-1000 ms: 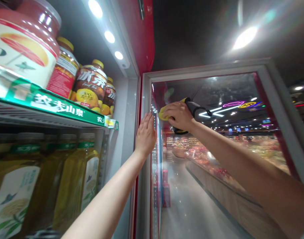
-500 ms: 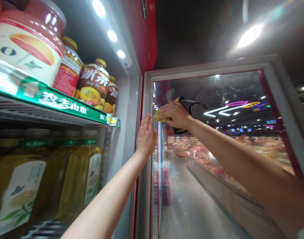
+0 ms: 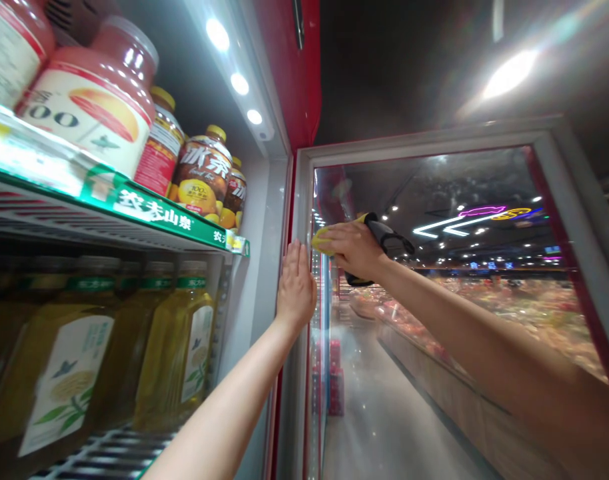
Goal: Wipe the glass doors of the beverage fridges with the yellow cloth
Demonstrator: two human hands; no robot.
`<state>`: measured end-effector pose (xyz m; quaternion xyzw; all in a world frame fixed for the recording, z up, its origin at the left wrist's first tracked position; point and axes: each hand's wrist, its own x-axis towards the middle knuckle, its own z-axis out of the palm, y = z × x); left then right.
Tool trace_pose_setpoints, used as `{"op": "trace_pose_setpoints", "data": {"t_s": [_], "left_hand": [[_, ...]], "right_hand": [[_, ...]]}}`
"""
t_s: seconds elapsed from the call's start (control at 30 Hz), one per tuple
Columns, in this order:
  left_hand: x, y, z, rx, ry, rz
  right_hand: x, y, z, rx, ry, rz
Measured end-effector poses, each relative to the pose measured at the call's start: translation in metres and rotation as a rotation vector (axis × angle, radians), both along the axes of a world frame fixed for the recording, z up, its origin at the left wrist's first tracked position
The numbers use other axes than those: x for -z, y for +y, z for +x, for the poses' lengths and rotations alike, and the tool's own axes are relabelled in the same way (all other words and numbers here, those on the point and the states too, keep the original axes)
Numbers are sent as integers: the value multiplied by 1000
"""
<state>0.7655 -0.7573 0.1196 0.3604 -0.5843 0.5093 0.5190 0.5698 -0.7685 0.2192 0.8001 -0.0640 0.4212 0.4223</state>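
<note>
My left hand (image 3: 295, 290) lies flat with straight fingers against the grey frame (image 3: 300, 373) of an open glass door, on the side by the hinge. Just right of it, my right hand (image 3: 357, 250) presses a yellow and black cloth (image 3: 323, 241) to the glass (image 3: 434, 193), near the upper left corner of the pane. The yellow part shows under my fingertips. A dark part with a loop sticks out behind my hand, and my palm hides the middle of it.
On my left, a lit fridge shelf (image 3: 154, 212) holds several bottles, among them a pink drink bottle (image 3: 94, 107) and an iced tea bottle (image 3: 202, 173). Large bottles of yellow-green drink (image 3: 172, 353) stand below. Through the glass, a long produce counter (image 3: 434, 373) borders the aisle.
My right hand has slid a little down the glass with the cloth. My left hand sits slightly lower on the frame. The whole view has shifted slightly, showing more of the shelf.
</note>
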Motion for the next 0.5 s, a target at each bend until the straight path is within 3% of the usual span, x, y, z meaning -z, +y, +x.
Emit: {"op": "trace_pose_setpoints", "data": {"t_s": [0.13,0.33,0.5], "left_hand": [[3,1,0,-22,2,7],[16,2,-1,-37,6,-9],[18,4,-2,-39,14,18]], "right_hand": [[-30,1,16,-1,-289,6],[-32,-7,46,-19,-25,-93],[-59,-10,60,14,-157,-8]]}}
